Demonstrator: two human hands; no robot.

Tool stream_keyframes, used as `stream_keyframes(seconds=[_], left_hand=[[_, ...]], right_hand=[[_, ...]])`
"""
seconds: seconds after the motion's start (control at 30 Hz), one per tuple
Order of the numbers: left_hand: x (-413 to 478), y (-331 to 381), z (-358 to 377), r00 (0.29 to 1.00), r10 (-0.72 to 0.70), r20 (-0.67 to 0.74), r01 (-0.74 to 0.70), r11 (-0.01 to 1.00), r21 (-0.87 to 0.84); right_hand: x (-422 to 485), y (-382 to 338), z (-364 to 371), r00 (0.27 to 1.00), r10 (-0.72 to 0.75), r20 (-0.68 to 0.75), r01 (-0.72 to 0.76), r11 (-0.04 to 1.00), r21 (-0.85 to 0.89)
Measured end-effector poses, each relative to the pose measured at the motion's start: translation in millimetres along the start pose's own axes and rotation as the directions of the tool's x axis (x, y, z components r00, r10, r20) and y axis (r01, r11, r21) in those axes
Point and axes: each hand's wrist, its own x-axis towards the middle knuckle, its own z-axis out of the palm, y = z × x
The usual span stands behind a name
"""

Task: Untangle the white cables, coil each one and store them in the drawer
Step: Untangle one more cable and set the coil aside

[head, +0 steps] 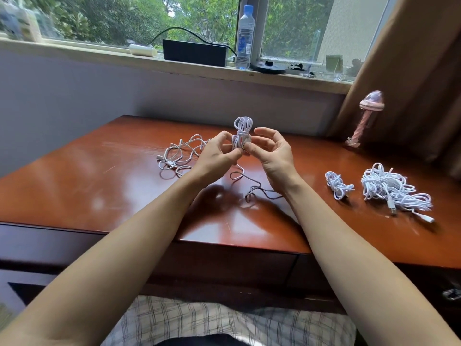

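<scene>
Where left hand [217, 153] grips coil [243, 124], lower loops hidden.

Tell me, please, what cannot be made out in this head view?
Head view only:
- Held coil, free end: hidden by left hand and right hand fingers.
- Large pile: overlapping strands hide the cable count.
- Bottle label: too small, blurred.
- Drawer: shadowed under the desk edge.

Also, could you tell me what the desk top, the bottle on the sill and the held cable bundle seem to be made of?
The desk top looks like reddish-brown wood or veneer under glossy lacquer, given the window glare. The bottle seems clear plastic, see-through, with a blue cap. The cable bundle appears sheathed in smooth white plastic or rubber, since it bends into tight loops.
</scene>
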Motion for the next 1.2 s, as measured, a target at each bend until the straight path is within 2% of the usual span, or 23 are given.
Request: stream_keyframes(seconds=[0.13,0.47,0.77,1.03,1.2], left_hand=[[-0.3,1.6,1.3,1.000,-0.004,0.000,0.004,1.000,-0.023],[-7.3,7.8,2.8,0.996,0.018,0.084,-0.016,1.000,-0.019],[-9.9,10.1,1.2,0.995,0.008,0.104,-0.014,0.998,0.059],[-10.5,12.0,-0.2,0.990,0.021,0.138,-0.023,1.000,0.013],[-9.5,12.7,0.4,0.994,0.001,0.106,-0.001,1.000,0.002]], right_hand=[[0.5,-1.4,0.6,1.000,0.001,-0.018,0.000,0.999,0.039],[1.7,5.9,5.5,0.998,0.036,-0.048,-0.038,0.998,-0.042],[0.2,11.1,5.0,0.996,0.027,0.087,-0.010,0.983,-0.186],[-2.3,-0.7,-1.8,0.990,-0.024,0.137,0.044,0.988,-0.148],[-2.6,-2.5,1.4,0.991,-0.033,0.130,0.054,0.986,-0.160]])
